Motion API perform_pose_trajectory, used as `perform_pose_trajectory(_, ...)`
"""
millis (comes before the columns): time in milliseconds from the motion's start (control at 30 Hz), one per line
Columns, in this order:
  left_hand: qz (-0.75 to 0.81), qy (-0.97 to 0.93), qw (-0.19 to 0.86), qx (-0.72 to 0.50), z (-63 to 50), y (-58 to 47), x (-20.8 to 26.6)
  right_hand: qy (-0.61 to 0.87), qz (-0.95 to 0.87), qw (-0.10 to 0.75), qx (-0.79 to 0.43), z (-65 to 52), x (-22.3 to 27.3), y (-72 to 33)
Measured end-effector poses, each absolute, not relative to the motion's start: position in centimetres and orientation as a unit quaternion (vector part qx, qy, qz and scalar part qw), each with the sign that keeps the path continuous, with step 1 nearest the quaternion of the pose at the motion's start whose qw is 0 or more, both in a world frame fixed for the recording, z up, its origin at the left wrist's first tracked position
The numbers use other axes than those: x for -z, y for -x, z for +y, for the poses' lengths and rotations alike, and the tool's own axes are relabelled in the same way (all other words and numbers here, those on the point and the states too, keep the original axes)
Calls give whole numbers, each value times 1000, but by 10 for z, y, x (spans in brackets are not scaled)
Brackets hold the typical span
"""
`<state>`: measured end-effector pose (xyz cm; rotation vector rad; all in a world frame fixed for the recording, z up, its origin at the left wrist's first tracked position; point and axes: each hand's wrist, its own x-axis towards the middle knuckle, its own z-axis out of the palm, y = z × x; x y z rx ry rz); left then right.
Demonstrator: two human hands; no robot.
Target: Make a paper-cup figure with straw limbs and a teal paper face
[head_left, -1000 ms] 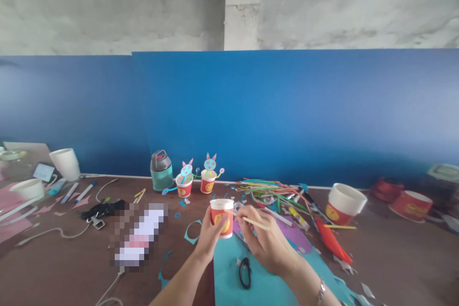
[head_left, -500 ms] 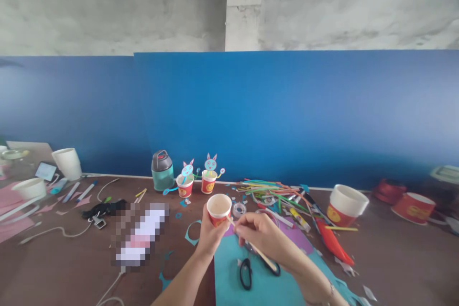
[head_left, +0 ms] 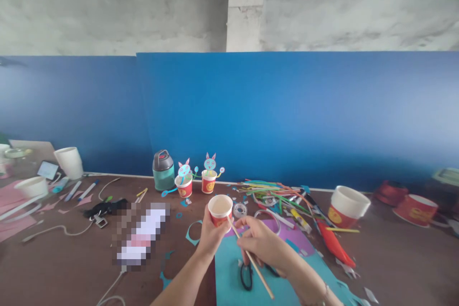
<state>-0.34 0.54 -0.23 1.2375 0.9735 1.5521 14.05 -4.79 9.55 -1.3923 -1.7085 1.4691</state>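
In the head view, my left hand (head_left: 209, 234) is wrapped round a red and white paper cup (head_left: 220, 206), its mouth tilted toward me. My right hand (head_left: 254, 236) pinches a thin wooden stick (head_left: 256, 267). One end of the stick meets the cup's front wall, just below the rim; whether it pierces the paper I cannot tell. The other end points down toward me. Beneath my right hand lies a pair of scissors with black handles (head_left: 246, 276), partly hidden, on a sheet of teal paper (head_left: 229, 291).
Two cups with paper cat figures (head_left: 184, 185) stand behind, beside a teal lidded container (head_left: 164, 171). A tape roll (head_left: 240, 209) and a heap of coloured pipe cleaners (head_left: 276, 193) lie right of the held cup. Stacked cups (head_left: 347, 206) stand at right; a blurred phone-like object (head_left: 141, 236) lies left.
The stick has turned steeper in my right hand, its near end swinging down toward me. My left hand and the cup have stayed nearly in place.
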Motion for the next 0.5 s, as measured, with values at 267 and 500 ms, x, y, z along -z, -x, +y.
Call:
perform_pose_trajectory(267, 393, -515, 443, -620, 8, 3, 6, 518, -607, 225, -559, -46, -96, -141)
perform_pose_trajectory(500, 413, -526, 431, -606, 7, 4, 4, 480, -584, 235, -611, -39, -93, -141)
